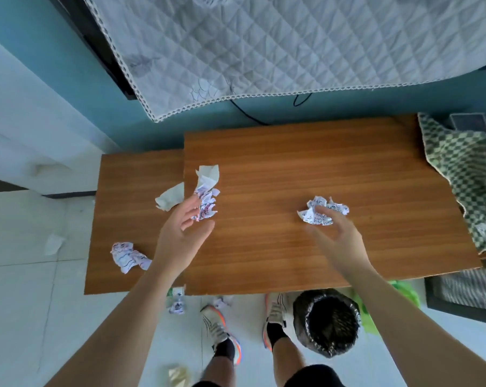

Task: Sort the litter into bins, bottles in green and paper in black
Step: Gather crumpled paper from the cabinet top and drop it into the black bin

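Several crumpled papers lie on the wooden table (pixel 292 163). My left hand (pixel 184 233) is spread open, fingertips touching a scribbled paper ball (pixel 207 203) with a plain torn sheet (pixel 208 174) behind it. My right hand (pixel 338 236) is open too, its fingers resting on another scribbled ball (pixel 324 209). A third ball (pixel 128 256) sits near the table's left front corner, and a pale sheet (pixel 170 196) lies left of my left hand. The black bin (pixel 327 321) stands on the floor below the table's front edge; the green bin (pixel 404 291) peeks out behind it, mostly hidden.
More paper scraps lie on the white floor: near my feet (pixel 177 305), (pixel 222 301), at the left (pixel 53 244) and a tan wad (pixel 179 374). A checked cloth (pixel 465 174) covers the table's right end. A quilted blanket (pixel 264 46) hangs behind.
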